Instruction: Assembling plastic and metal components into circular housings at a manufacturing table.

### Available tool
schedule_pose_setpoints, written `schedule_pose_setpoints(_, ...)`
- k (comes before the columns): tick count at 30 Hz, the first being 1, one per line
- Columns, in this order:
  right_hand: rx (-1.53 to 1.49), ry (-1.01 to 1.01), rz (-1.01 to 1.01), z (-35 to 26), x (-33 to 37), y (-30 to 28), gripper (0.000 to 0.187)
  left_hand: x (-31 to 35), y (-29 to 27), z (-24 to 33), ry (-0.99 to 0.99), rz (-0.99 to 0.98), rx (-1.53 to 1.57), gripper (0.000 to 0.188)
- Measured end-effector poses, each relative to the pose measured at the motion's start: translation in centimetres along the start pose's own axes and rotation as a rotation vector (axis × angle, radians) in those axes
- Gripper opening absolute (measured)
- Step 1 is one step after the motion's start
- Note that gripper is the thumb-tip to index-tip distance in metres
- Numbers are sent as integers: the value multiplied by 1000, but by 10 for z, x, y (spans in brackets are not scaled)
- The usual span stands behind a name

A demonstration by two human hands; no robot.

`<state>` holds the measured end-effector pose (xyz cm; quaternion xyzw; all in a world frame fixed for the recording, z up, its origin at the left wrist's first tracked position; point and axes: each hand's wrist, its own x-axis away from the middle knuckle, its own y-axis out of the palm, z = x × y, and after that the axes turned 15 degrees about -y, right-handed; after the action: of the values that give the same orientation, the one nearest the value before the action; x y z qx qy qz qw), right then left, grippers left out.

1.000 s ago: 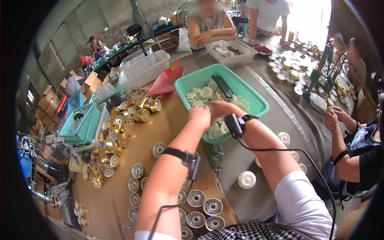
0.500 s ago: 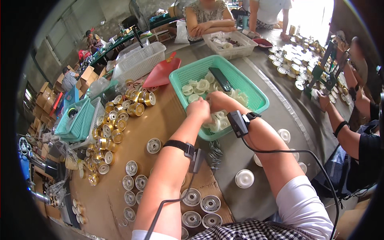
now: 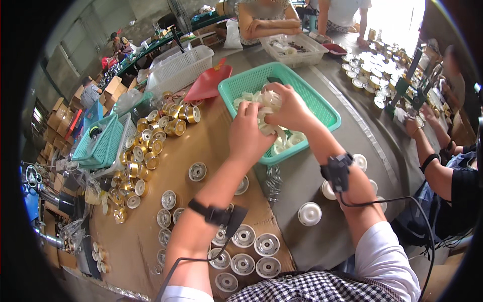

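Observation:
Over the green plastic basket my left hand and my right hand are close together. Between them they clasp a cluster of translucent white round plastic parts; the exact split between the hands is partly hidden by my fingers. More white parts lie in the basket below. A dark piece shows behind my right fingers. Several metal coil springs lie just in front of the basket. White round caps rest near my right forearm.
Silver-faced round cups stand in rows on the brown cardboard. Gold cups are heaped at left, beside a red scoop and a white basket. A co-worker's hands are by a green press; another person's folded arms are across the table.
Both hands have come up from inside the basket, now with white plastic parts between them. The dark piece in the basket has become mostly covered by my right hand.

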<state>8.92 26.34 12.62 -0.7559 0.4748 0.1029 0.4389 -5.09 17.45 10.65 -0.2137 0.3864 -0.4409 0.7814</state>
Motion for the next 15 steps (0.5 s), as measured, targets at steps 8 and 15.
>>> schedule_pose_setpoints(8,-220,-118,-172,-85,129,-8,72,149,-67,25,19,-196,0,65)
schedule_pose_setpoints(15,-83,98,-213,-59,180,48,75,177,-46,-36,-252,-414,-69,67)
